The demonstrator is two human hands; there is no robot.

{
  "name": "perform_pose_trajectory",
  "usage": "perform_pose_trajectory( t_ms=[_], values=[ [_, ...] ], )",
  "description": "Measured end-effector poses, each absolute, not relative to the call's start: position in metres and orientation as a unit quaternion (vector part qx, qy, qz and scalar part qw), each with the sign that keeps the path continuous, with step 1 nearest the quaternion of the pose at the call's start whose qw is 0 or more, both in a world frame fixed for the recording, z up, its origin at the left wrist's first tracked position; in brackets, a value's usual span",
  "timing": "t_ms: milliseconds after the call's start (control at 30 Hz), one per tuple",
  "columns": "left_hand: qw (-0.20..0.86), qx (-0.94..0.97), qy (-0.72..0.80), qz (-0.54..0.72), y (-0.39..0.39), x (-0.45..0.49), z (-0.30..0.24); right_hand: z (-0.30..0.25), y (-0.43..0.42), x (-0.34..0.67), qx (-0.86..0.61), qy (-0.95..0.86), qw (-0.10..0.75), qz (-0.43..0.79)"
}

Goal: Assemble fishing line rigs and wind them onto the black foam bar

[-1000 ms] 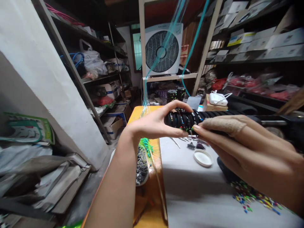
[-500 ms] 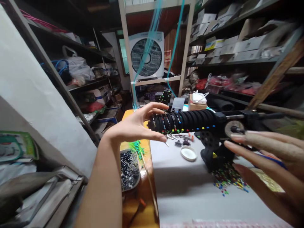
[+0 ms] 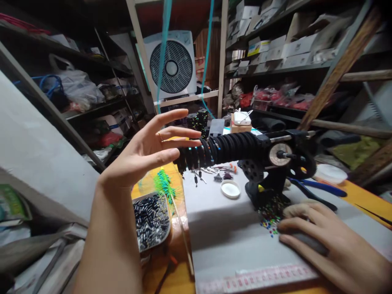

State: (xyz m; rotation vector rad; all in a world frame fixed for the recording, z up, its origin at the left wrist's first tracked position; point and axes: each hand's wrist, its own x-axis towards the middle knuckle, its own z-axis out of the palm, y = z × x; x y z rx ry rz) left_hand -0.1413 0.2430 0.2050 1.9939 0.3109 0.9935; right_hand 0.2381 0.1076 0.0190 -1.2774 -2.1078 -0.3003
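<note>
At the left end of a black ribbed roller [image 3: 235, 148], my left hand [image 3: 156, 147] is open, its fingers spread and their tips overlapping the roller's end; contact cannot be made out. Small coloured beads and dark pieces sit along the roller's left part, and two of the pieces hang below it. The roller is mounted on a black stand [image 3: 269, 183] with a round wheel [image 3: 280, 155]. My right hand [image 3: 324, 237] is low over the white work surface, palm down, fingertips at a pile of small coloured beads [image 3: 269, 224]. Its thumb and forefinger are apart, with a dark grey area between them.
A tray of small dark metal parts [image 3: 151, 220] and a green bristly bundle [image 3: 165, 183] lie left. A white lid [image 3: 230, 189] is mid-table. Blue-handled pliers [image 3: 321, 188] and a white dish [image 3: 330, 173] lie right. A measuring tape [image 3: 269, 277] runs along the front.
My right hand has come down from beside the wheel to the bead pile. My left hand's fingers have spread and risen at the roller's end. The view has shifted right.
</note>
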Motion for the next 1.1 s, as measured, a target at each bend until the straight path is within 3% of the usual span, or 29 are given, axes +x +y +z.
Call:
perform_pose_trajectory(
  t_ms=[333,533,933,1100],
  values=[
    [0.422,0.796,0.136,0.412,0.251,-0.149,0.202,0.002,0.12,0.232,-0.469,-0.779,0.401,-0.117],
    [0.38,0.86,0.194,0.28,0.261,-0.153,0.196,0.006,0.112,0.23,-0.493,-0.777,0.379,-0.102],
    [0.425,0.823,0.213,0.311,0.264,-0.149,0.195,0.028,0.103,0.206,-0.428,-0.853,0.3,-0.003],
    [0.456,0.798,0.218,0.328,0.266,-0.146,0.194,0.029,0.106,0.193,-0.43,-0.842,0.325,-0.025]
  ],
)
